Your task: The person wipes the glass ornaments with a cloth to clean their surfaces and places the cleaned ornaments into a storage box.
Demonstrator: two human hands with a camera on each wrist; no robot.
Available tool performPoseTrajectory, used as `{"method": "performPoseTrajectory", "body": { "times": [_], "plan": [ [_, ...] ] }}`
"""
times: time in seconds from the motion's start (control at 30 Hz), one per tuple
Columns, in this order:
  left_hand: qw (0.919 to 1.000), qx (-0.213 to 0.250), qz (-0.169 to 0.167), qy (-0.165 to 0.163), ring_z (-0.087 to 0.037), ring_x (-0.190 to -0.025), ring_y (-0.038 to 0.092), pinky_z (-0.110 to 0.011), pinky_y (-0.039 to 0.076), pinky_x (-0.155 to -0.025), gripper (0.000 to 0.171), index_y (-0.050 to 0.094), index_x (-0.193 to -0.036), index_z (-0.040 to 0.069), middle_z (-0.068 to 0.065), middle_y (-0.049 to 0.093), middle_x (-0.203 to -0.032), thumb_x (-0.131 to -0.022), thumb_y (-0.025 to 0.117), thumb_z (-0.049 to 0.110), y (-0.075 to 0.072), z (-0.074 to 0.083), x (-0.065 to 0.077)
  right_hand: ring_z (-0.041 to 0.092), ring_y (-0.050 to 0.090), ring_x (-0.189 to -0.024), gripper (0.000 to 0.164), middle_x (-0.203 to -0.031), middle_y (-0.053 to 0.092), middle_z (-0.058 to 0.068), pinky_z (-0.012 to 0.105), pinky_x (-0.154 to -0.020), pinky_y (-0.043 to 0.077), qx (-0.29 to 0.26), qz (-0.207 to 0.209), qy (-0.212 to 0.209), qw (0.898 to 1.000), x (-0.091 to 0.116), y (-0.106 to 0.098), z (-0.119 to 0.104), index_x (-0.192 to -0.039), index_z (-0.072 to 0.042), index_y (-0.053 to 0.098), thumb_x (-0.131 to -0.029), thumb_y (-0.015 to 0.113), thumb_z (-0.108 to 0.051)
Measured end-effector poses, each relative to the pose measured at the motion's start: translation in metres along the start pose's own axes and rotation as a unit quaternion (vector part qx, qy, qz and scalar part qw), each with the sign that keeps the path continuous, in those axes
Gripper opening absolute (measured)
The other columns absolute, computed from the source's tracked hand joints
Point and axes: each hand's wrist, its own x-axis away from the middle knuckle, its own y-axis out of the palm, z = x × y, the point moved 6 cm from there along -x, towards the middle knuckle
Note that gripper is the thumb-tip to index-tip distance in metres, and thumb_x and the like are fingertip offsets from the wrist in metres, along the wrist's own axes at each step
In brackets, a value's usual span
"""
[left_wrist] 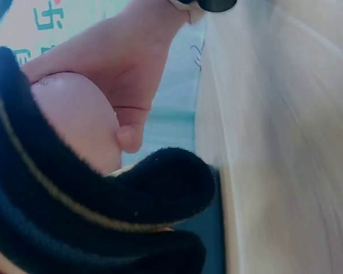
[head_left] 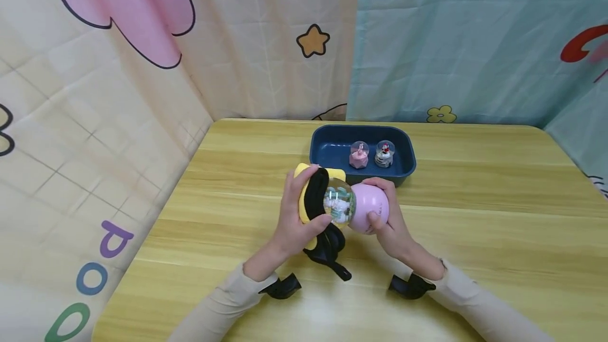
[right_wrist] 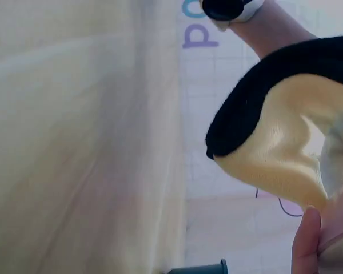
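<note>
In the head view my right hand (head_left: 394, 226) grips the round pink base of a large snow globe (head_left: 370, 209), which lies tilted sideways with its clear dome to the left. White and green shapes show inside the dome. My left hand (head_left: 295, 218) holds a soft yellow cloth piece with a thick black band (head_left: 315, 194) against the dome's end. Black straps hang from it towards the table. The left wrist view shows the fuzzy black band (left_wrist: 57, 188) close up, beside the pink base (left_wrist: 80, 117). In the right wrist view the yellow fabric (right_wrist: 280, 131) curves round the dome.
A dark blue tray (head_left: 328, 132) stands behind the hands on the wooden table (head_left: 237, 173). Inside it are a small pink snow globe (head_left: 359, 156) and a small white one (head_left: 384, 155). Printed curtains (head_left: 266, 41) hang behind the table and along its left side.
</note>
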Motion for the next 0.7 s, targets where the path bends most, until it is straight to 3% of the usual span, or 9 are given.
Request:
{"method": "performPoseTrajectory", "body": {
  "times": [0.1,0.17,0.3,0.37,0.47,0.7],
  "plan": [
    [0.9983,-0.039,-0.041,0.015,-0.028,-0.121,0.039,-0.034,0.052,-0.088,0.068,0.034,-0.133,0.024,-0.016,0.023,-0.140,-0.082,0.052,0.066,0.003,0.002,0.000,0.013,0.051,-0.095,0.040,-0.119,0.042,-0.006,0.024,-0.062,0.054,-0.042,-0.008,0.099,0.994,-0.001,0.001,0.006,-0.126,-0.009,0.035,-0.094,0.038,-0.034],
    [0.9930,-0.085,-0.077,0.027,-0.029,-0.123,0.037,-0.034,0.052,-0.088,0.066,0.034,-0.131,0.028,-0.016,0.015,-0.145,-0.082,0.046,0.070,0.005,0.002,0.001,0.013,0.054,-0.085,0.035,-0.113,0.044,-0.004,0.026,-0.054,0.053,-0.084,-0.028,0.166,0.982,-0.001,0.002,0.010,-0.123,-0.020,0.035,-0.097,0.030,-0.041],
    [0.9698,-0.199,-0.123,0.069,-0.028,-0.116,0.042,-0.034,0.053,-0.083,0.062,0.039,-0.129,0.029,-0.019,0.019,-0.143,-0.084,0.035,0.072,0.006,0.003,0.002,0.012,0.057,-0.070,0.035,-0.101,0.051,-0.006,0.025,-0.049,0.051,-0.145,-0.075,0.259,0.952,0.001,0.006,0.015,-0.118,-0.028,0.038,-0.098,0.018,-0.049],
    [0.9587,-0.236,-0.124,0.098,-0.028,-0.113,0.044,-0.035,0.053,-0.082,0.060,0.041,-0.128,0.028,-0.021,0.025,-0.138,-0.086,0.033,0.070,0.006,0.005,0.002,0.011,0.057,-0.068,0.037,-0.098,0.053,-0.007,0.024,-0.049,0.050,-0.150,-0.087,0.279,0.945,0.002,0.007,0.017,-0.117,-0.028,0.039,-0.098,0.016,-0.050],
    [0.9493,-0.265,-0.116,0.123,-0.028,-0.110,0.046,-0.034,0.053,-0.079,0.057,0.043,-0.127,0.027,-0.022,0.032,-0.132,-0.088,0.032,0.068,0.006,0.006,0.001,0.013,0.057,-0.068,0.038,-0.100,0.052,-0.005,0.026,-0.048,0.051,-0.134,-0.087,0.276,0.948,0.001,0.007,0.015,-0.118,-0.024,0.038,-0.099,0.016,-0.048],
    [0.9400,-0.279,-0.104,0.166,-0.027,-0.108,0.048,-0.032,0.053,-0.077,0.052,0.045,-0.125,0.026,-0.020,0.038,-0.126,-0.090,0.035,0.063,0.007,0.017,0.001,0.015,0.057,-0.071,0.038,-0.107,0.046,-0.002,0.034,-0.042,0.050,-0.044,-0.019,0.185,0.981,0.000,0.001,0.001,-0.123,-0.006,0.039,-0.097,0.025,-0.032]
  ]
}}
